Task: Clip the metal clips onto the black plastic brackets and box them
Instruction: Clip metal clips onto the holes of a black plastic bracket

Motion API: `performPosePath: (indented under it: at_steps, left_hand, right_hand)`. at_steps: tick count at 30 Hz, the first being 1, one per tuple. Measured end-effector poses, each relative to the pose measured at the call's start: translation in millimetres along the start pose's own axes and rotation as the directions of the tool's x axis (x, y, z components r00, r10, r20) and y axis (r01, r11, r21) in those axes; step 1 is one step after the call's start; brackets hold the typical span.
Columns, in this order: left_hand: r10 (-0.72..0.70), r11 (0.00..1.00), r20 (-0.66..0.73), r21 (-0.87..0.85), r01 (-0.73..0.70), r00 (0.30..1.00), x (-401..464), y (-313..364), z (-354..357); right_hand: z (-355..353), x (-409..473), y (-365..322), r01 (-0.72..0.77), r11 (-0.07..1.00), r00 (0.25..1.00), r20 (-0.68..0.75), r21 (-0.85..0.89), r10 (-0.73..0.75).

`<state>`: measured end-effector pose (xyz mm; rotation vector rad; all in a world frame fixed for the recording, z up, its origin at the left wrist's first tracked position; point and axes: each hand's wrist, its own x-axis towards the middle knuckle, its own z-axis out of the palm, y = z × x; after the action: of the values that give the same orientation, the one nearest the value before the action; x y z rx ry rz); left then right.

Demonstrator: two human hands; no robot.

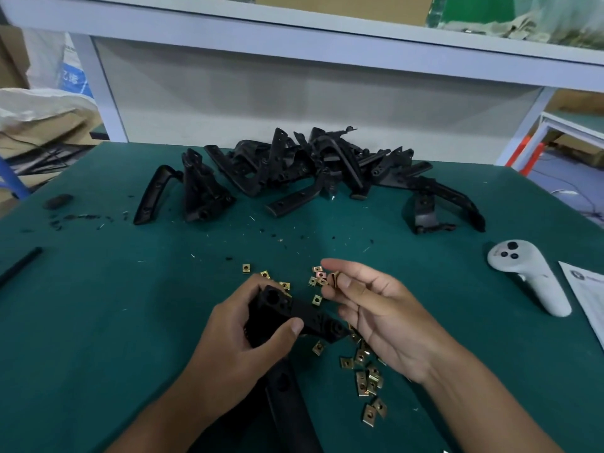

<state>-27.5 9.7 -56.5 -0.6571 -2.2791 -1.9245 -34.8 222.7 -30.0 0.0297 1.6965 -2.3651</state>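
My left hand point(248, 341) grips a black plastic bracket point(294, 313) low in the middle of the green table point(98, 322); the bracket's long arm runs down toward me. My right hand point(376, 315) pinches a brass-coloured metal clip point(334, 278) between thumb and forefinger, just above and right of the bracket's end. Several loose metal clips point(367, 374) lie scattered on the table around and between both hands. A pile of black brackets point(310, 165) is heaped at the far side of the table.
A white hand controller point(529, 279) lies at the right, beside a printed sheet point(588, 295) at the table's right edge. A black rod point(19, 266) lies at the left edge. Black and white plastic shavings litter the table's middle. A white shelf frame point(294, 44) stands behind.
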Motion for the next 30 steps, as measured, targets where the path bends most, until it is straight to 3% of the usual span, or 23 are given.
performPosePath:
  at_steps: [8, 18, 25, 30]
  left_hand:
    - [-0.039, 0.999, 0.037, -0.010, 0.040, 0.999, 0, -4, 1]
    - [-0.066, 0.994, 0.084, -0.081, 0.073, 0.994, 3, -3, 3]
    - [-0.088, 0.989, 0.098, -0.111, 0.099, 0.991, 3, -1, 4]
    - [-0.130, 0.960, 0.112, -0.236, 0.154, 0.985, 2, -1, 4]
  right_hand:
    - [3, 0, 0, 0.017, 1.000, 1.000, -0.015, -0.010, -0.017]
    - [13, -10, 2, 0.144, 0.960, 0.990, 0.041, -0.242, -0.138]
    - [15, -11, 3, 0.139, 0.965, 0.990, 0.051, -0.224, -0.131]
    - [17, -11, 6, 0.110, 0.974, 0.993, 0.057, -0.200, -0.100]
